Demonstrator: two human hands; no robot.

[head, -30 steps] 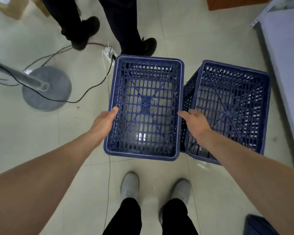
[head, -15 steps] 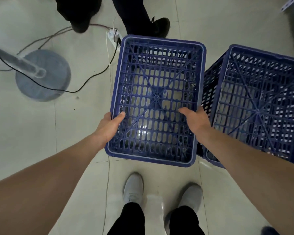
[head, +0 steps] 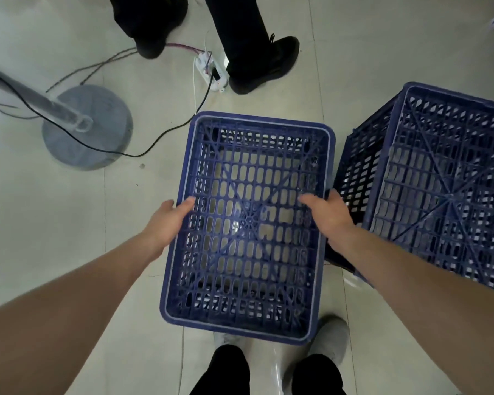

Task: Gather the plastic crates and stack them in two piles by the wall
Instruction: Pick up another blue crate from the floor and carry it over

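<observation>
I hold a blue slotted plastic crate (head: pixel 247 172) in front of me, its open top facing up, above my feet. My left hand (head: pixel 166 220) grips its left long rim, thumb inside. On the right long rim my right hand (head: pixel 330 215) grips the same way. A second blue crate (head: pixel 439 178) stands on the floor to the right, close beside the held one; it looks like a stack, but I cannot tell how many crates are in it.
Another person's legs and black shoes (head: pixel 264 65) stand just beyond the crate. A white power strip (head: pixel 211 71) with cables lies on the tiled floor. A round grey stand base (head: pixel 97 138) with a pole sits at the left.
The held crate has come closer to me and lower in view, over my shoes. Both hands keep the same grip on its long rims.
</observation>
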